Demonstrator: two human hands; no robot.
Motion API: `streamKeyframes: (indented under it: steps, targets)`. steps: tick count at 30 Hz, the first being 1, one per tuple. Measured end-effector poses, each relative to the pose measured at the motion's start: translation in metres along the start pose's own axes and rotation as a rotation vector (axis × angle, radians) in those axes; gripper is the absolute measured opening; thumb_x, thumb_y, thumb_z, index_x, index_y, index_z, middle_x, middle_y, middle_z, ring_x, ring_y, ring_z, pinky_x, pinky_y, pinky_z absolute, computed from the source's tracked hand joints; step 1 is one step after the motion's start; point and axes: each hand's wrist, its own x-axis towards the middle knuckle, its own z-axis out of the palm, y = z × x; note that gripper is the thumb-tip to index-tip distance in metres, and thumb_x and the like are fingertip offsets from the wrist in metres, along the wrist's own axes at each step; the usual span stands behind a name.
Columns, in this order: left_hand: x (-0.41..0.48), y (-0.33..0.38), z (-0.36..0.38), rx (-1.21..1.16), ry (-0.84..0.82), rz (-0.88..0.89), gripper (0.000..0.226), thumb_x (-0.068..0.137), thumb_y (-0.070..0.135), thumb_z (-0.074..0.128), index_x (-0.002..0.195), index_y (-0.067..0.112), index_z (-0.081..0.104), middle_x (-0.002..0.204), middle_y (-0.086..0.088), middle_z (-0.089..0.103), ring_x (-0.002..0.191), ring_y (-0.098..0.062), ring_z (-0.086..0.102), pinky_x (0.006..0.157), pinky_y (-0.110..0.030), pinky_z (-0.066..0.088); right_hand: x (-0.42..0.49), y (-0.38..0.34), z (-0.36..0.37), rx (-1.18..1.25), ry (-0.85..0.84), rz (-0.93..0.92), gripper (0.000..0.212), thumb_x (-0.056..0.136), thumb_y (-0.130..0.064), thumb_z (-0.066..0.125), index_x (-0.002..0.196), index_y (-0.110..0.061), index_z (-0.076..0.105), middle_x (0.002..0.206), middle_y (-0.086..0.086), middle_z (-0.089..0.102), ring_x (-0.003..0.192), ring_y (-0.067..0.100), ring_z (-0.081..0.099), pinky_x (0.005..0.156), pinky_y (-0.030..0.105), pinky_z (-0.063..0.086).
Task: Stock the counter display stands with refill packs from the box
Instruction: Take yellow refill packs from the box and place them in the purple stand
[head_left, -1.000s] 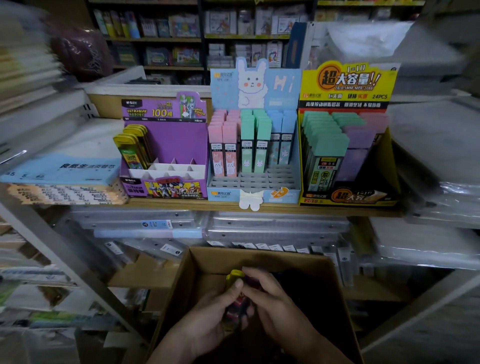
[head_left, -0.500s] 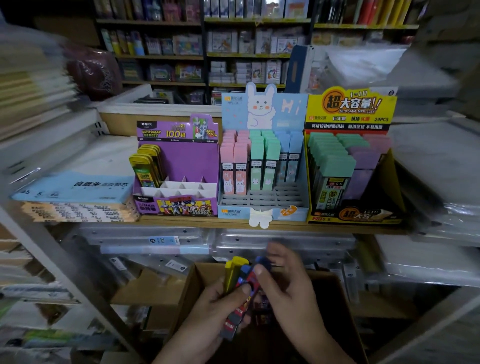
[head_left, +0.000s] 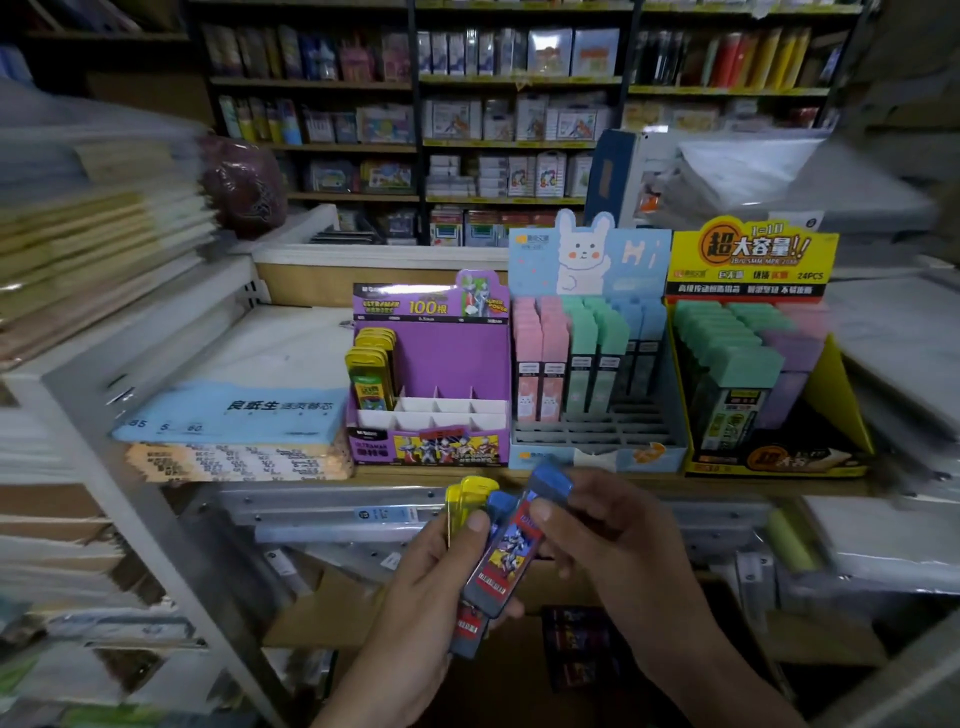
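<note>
My left hand (head_left: 415, 597) grips a bunch of refill packs (head_left: 470, 506), yellow-capped and blue-capped, fanned upright. My right hand (head_left: 613, 540) pinches the front blue-capped pack (head_left: 511, 551) near its top; that pack also rests against my left palm. Both hands are just below the shelf edge, in front of the purple display stand (head_left: 452, 358). That stand holds a few yellow packs (head_left: 371, 371) in its left column, and its white front slots are vacant. The cardboard box (head_left: 582, 649) lies low between my arms, with dark packs inside.
A blue rabbit stand (head_left: 587, 441) with pastel packs and a yellow stand (head_left: 753, 260) with green and purple packs sit right of the purple one. A blue paper stack (head_left: 234, 415) lies left. Plastic-wrapped goods fill the lower shelf. Stocked shelves stand behind.
Both hands have risen out of the box with the packs, up to just under the shelf edge. My right hand has shifted onto the top of the front blue pack.
</note>
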Motion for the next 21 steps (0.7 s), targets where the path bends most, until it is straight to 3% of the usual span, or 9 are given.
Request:
streamKeyframes:
  steps: [4,9,12,16,21]
  targets:
    - [0.001,0.025,-0.018,0.068,0.03,0.093,0.03,0.082,0.05,0.064,0.102,0.03,0.074,0.088,-0.015,0.076,0.063,-0.022,0.068,0.053,-0.028,0.055,0.02,-0.026,0.014,-0.024,0.072,-0.146,0.029,0.075,-0.026,0.078,0.102,-0.021,0.069,0.072,0.006,0.071,0.052,0.011,0.061,0.048,0.024,0.047]
    - [0.007,0.054,-0.039,0.042,0.023,0.193,0.03,0.086,0.046,0.061,0.104,0.025,0.072,0.077,-0.017,0.069,0.058,-0.023,0.06,0.051,-0.031,0.051,0.058,-0.06,0.027,-0.156,0.079,-0.346,0.009,0.09,-0.017,0.071,0.099,-0.02,0.069,0.072,0.006,0.072,0.051,0.017,0.065,0.047,0.024,0.049]
    - [0.012,0.069,-0.05,0.033,0.003,0.23,0.028,0.092,0.042,0.058,0.107,0.022,0.071,0.076,-0.018,0.067,0.058,-0.022,0.059,0.051,-0.031,0.051,0.083,-0.077,0.04,-0.208,0.082,-0.374,0.013,0.092,-0.013,0.07,0.096,-0.025,0.069,0.078,-0.001,0.074,0.062,0.013,0.072,0.054,0.025,0.056]
    - [0.016,0.083,-0.064,0.064,0.029,0.279,0.028,0.095,0.042,0.055,0.102,0.021,0.073,0.079,-0.015,0.07,0.059,-0.02,0.062,0.051,-0.028,0.052,0.11,-0.087,0.057,-0.35,0.073,-0.391,0.011,0.09,-0.017,0.072,0.099,-0.022,0.068,0.088,0.003,0.074,0.083,0.02,0.073,0.074,0.049,0.06]
    - [0.02,0.096,-0.079,0.042,0.054,0.3,0.029,0.095,0.044,0.057,0.103,0.022,0.074,0.083,-0.016,0.072,0.062,-0.019,0.064,0.053,-0.026,0.054,0.131,-0.087,0.076,-0.571,0.118,-0.44,0.011,0.089,-0.021,0.072,0.096,-0.027,0.066,0.081,-0.008,0.069,0.075,0.012,0.068,0.072,0.04,0.059]
